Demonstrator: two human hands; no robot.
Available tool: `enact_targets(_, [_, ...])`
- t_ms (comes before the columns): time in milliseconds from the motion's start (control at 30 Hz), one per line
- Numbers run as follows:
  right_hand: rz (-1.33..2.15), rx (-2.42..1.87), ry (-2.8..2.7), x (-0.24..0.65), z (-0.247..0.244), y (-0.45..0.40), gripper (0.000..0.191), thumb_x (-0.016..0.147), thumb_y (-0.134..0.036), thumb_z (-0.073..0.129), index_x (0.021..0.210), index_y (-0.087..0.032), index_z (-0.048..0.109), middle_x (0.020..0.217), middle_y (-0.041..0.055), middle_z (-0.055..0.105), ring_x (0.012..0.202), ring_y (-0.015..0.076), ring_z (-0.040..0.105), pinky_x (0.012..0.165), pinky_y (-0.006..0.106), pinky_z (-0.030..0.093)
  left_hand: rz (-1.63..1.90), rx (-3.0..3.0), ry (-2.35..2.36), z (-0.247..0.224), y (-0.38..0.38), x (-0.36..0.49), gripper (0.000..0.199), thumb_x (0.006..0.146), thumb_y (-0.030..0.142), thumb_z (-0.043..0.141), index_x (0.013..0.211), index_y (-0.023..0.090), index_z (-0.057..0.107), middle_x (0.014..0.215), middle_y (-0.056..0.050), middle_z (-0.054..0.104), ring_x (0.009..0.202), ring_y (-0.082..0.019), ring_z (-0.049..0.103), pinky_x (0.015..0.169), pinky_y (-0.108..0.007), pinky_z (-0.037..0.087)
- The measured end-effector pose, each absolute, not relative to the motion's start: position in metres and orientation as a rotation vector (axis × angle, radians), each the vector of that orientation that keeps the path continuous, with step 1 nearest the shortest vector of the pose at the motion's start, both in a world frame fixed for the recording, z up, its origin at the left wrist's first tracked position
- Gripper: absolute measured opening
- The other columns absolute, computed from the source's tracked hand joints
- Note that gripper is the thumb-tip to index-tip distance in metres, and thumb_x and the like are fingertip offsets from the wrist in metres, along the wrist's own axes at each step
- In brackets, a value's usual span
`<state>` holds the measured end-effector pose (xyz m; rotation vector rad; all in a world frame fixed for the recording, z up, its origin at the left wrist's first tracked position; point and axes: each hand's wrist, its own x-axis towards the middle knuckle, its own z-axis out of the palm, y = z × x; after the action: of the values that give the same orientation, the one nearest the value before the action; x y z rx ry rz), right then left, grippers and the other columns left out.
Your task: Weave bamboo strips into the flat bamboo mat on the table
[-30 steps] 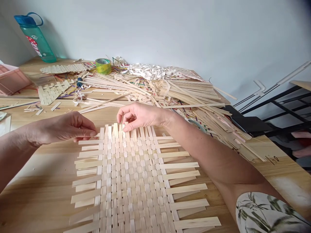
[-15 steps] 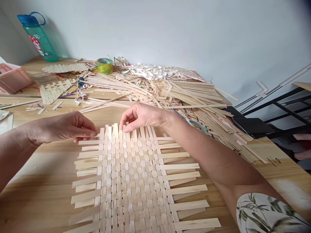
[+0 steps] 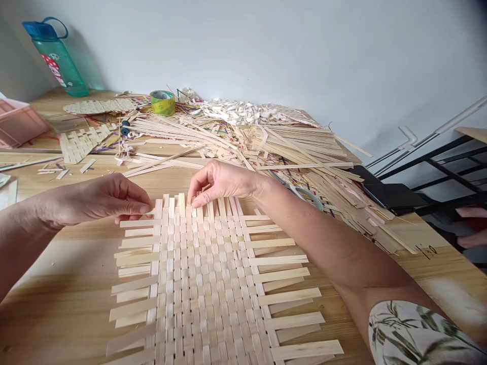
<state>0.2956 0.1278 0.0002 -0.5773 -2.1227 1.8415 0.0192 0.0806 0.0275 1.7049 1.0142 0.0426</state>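
Note:
A pale woven mat of flat wood strips point(image 3: 207, 274) lies on the table, its loose strip ends sticking out at the left, right and far edges. My left hand point(image 3: 110, 200) is at its far left corner, thumb and fingers pinched on the end of a thin strip that runs crosswise near the far edge. At the far edge, left of the middle, my right hand point(image 3: 224, 185) pinches an upright strip end between thumb and fingertips. Parts of the fingers of both hands are hidden behind the hands themselves.
Behind the mat lies a heap of loose wood strips point(image 3: 304, 144). A roll of tape point(image 3: 162, 104), a teal bottle point(image 3: 61, 66), a pink bin point(image 3: 21, 124) and small woven pieces point(image 3: 85, 142) stand or lie at the back left. Scissors point(image 3: 306, 196) lie partly behind my right arm.
The whole view has shifted slightly, so things appear a little further left. Both hands keep nearly the same places and pinches at the mat's far edge.

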Motion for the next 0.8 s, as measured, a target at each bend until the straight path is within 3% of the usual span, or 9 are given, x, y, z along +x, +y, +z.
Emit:
enact_targets(367, [1.786, -0.629, -2.168, 0.294, 0.002, 0.127, 0.015, 0.076, -0.023, 0.078, 0.086, -0.013, 0.072, 0.081, 0.0005, 0.070, 0.074, 0.0089, 0.060, 0.074, 0.023, 0.048, 0.115, 1.673, 0.956, 0.020, 0.082, 0.017, 0.038, 0.087, 0.044, 0.061, 0.065, 0.014, 0.064, 0.060, 0.002, 0.044, 0.057, -0.009, 0.038, 0.052, -0.017, 0.035])
enact_targets(600, [1.513, -0.734, -2.313, 0.305, 0.012, 0.134, 0.035, 0.077, -0.036, 0.079, 0.102, -0.013, 0.070, 0.101, 0.0063, 0.070, 0.091, 0.0151, 0.063, 0.086, 0.030, 0.049, 0.158, 1.672, 0.980, 0.021, 0.083, 0.012, 0.034, 0.086, 0.043, 0.063, 0.068, 0.014, 0.066, 0.062, 0.002, 0.048, 0.060, -0.010, 0.042, 0.056, -0.017, 0.039])
enact_targets(800, [1.863, -0.799, -2.255, 0.305, 0.005, 0.135, 0.036, 0.073, -0.039, 0.082, 0.096, -0.014, 0.069, 0.087, 0.0040, 0.073, 0.078, 0.0124, 0.065, 0.074, 0.026, 0.048, 0.156, 1.703, 0.968, 0.028, 0.081, 0.013, 0.037, 0.087, 0.043, 0.061, 0.064, 0.015, 0.064, 0.059, 0.001, 0.046, 0.057, -0.010, 0.041, 0.054, -0.019, 0.038])
